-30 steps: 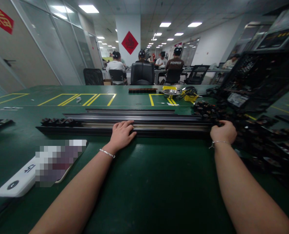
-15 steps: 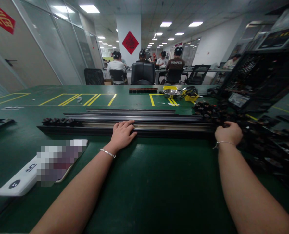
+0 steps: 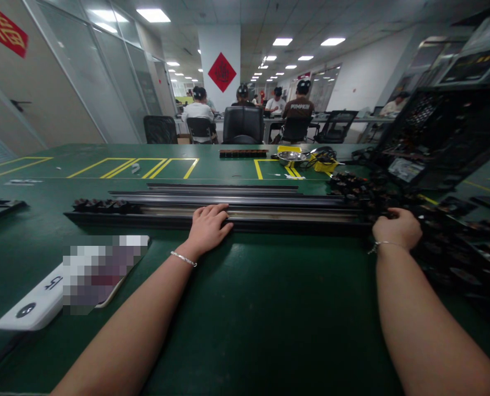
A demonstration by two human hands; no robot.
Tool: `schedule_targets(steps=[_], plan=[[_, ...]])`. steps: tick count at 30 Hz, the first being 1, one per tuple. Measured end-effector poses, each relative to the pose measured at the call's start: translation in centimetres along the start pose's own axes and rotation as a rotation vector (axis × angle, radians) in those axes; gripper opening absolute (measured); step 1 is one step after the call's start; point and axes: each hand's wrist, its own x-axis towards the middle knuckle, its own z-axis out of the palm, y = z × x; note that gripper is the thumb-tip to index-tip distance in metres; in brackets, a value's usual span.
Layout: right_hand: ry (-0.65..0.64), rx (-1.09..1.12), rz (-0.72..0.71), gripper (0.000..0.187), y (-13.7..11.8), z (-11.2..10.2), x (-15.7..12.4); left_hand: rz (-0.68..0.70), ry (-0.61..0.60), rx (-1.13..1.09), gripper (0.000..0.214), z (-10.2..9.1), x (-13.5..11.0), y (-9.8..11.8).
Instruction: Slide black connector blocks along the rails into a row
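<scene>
My left hand [image 3: 208,226] grips the nearest long black channel rail [image 3: 286,224] near its middle, fingers over the top and thumb along the near wall. Several small black parts [image 3: 107,205] sit in a row in that rail's left end. Just past the rail's right end, my right hand [image 3: 398,228] is closed, its fingertips curled at the edge of a heap of small black parts [image 3: 455,242]. Whatever it pinches is hidden or too small to name. Behind the near rail lie more long dark rails [image 3: 224,198].
A white power bank [image 3: 30,308] and a phone [image 3: 125,269] lie at left on the green table [image 3: 270,308]. Farther back are a dark strip [image 3: 244,154], a metal bowl [image 3: 292,158] and cables [image 3: 321,157]. A tall black rack [image 3: 430,121] stands right. People sit beyond.
My right hand has moved a little to the right, away from the rail's end and into the edge of the heap. My left hand and the rail have stayed put.
</scene>
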Motion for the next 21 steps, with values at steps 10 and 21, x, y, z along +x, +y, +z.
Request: schedule_targets(steps=[10,21], plan=[[-0.033,-0.129,0.055,0.034,-0.9,-0.5,-1.1,0.000,0.006,-0.025,0.024,-0.1,-0.1,0.1],[0.045,-0.062,-0.346,0.035,-2.9,-0.1,-2.6,-0.013,-0.015,-0.022,0.027,-0.2,0.0,0.2]])
